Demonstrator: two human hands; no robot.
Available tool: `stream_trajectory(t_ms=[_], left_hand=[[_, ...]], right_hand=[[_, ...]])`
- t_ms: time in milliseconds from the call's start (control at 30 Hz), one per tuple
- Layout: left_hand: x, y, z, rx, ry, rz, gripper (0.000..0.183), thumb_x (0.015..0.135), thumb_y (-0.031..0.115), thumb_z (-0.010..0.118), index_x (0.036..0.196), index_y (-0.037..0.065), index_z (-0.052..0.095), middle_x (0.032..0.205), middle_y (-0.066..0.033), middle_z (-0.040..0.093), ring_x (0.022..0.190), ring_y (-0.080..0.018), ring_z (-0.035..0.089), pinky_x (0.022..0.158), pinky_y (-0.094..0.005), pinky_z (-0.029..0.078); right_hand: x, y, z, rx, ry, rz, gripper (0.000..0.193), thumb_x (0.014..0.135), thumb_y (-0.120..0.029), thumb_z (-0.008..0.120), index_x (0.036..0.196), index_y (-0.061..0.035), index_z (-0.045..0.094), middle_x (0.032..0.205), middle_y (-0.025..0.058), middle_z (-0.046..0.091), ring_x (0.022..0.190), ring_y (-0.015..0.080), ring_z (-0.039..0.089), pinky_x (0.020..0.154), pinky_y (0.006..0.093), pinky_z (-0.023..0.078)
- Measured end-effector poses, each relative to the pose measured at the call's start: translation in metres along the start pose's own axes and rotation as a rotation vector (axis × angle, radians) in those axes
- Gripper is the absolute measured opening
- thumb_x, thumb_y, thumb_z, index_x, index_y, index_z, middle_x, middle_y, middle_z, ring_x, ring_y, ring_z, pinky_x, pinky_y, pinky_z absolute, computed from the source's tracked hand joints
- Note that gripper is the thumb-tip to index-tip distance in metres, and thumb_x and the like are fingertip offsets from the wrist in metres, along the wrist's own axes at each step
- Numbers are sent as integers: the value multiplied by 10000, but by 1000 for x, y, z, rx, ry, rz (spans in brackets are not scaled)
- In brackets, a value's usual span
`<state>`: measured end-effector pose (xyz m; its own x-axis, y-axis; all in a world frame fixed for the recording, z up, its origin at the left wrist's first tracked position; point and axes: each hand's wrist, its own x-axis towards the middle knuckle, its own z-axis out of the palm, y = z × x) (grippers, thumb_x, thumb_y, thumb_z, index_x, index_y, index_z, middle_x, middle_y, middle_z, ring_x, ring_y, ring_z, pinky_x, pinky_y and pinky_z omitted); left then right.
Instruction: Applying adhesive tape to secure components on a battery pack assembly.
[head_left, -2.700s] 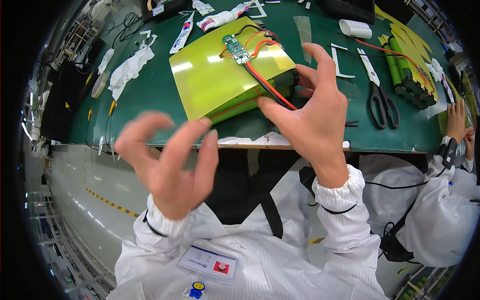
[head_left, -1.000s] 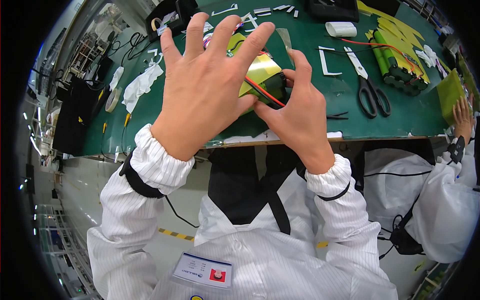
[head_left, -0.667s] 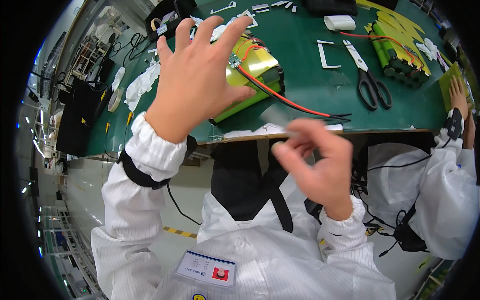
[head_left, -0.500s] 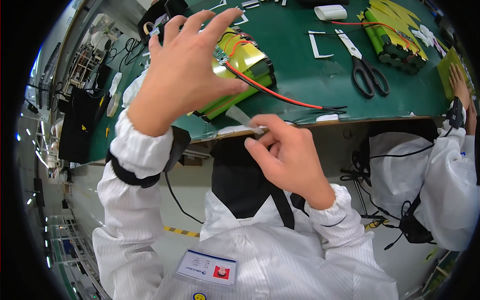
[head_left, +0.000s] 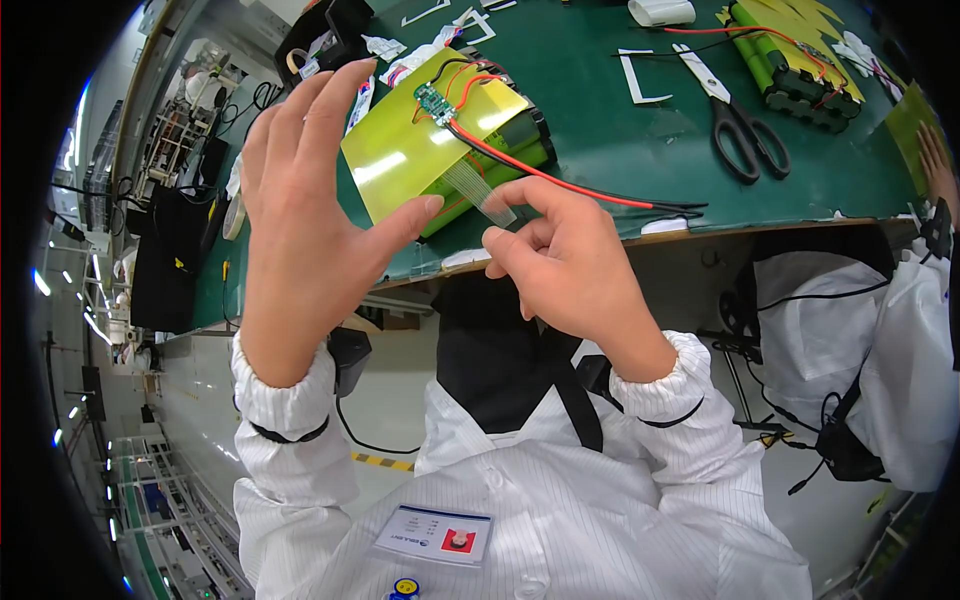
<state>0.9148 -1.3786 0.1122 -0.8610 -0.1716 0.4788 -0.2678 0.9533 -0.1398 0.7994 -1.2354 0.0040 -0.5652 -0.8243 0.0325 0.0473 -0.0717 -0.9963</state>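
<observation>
My left hand (head_left: 305,215) is spread wide beside a green battery pack (head_left: 535,140), its thumb near the pack's front edge and nothing in its fingers. A shiny yellow-green insulating sheet (head_left: 385,165) covers part of the pack. On it sits a small green circuit board (head_left: 434,103), from which a thick red and black cable pair (head_left: 560,188) runs right. My right hand (head_left: 575,255) pinches a strip of translucent, fibre-lined tape (head_left: 470,187) between thumb and forefinger. The strip's free end reaches over the pack's near side; whether it touches cannot be made out.
Black-handled scissors (head_left: 740,125) lie open on the green table (head_left: 590,120). A second battery pack (head_left: 800,75) is at the far right, near a co-worker's hand (head_left: 935,165). White paper frames (head_left: 637,80), a white roll (head_left: 662,12) and a black holder (head_left: 325,40) lie farther back.
My left hand has drawn back left and down, uncovering the sheet and board. The right hand has moved up slightly, bringing the tape strip over the pack's near side.
</observation>
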Motion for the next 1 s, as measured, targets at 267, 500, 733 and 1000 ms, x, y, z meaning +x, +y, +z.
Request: stream_trajectory(t_ms=[267,500,733,1000], left_hand=[[-15,20,9,60,59,-28,669,747,172,788,1366,123,537,1420,-154,469,1339,-371,367,1106,-474,299],[-50,48,20,70,-27,-41,542,741,3,679,1258,163,658,1016,-89,524,980,-277,480,839,-391,390],[-51,40,42,135,-142,-45,676,748,22,672,1396,182,561,783,-35,472,771,-207,482,651,-338,387],[-56,44,49,43,-113,-153,613,750,95,722,1349,159,608,842,-41,500,835,-230,495,715,-346,403]], right_hand=[[5,-9,0,182,-71,153,309,890,-102,643,1167,17,578,719,102,696,417,99,532,407,240,396],[7,-9,1,144,-95,170,357,884,-96,649,1205,30,557,720,105,697,420,104,541,409,245,404],[8,-11,0,60,-45,134,337,829,-68,595,1115,110,587,561,108,631,413,160,584,450,298,457],[17,-4,5,-204,66,-51,250,840,-96,574,930,121,658,546,192,582,499,305,621,551,378,487]])
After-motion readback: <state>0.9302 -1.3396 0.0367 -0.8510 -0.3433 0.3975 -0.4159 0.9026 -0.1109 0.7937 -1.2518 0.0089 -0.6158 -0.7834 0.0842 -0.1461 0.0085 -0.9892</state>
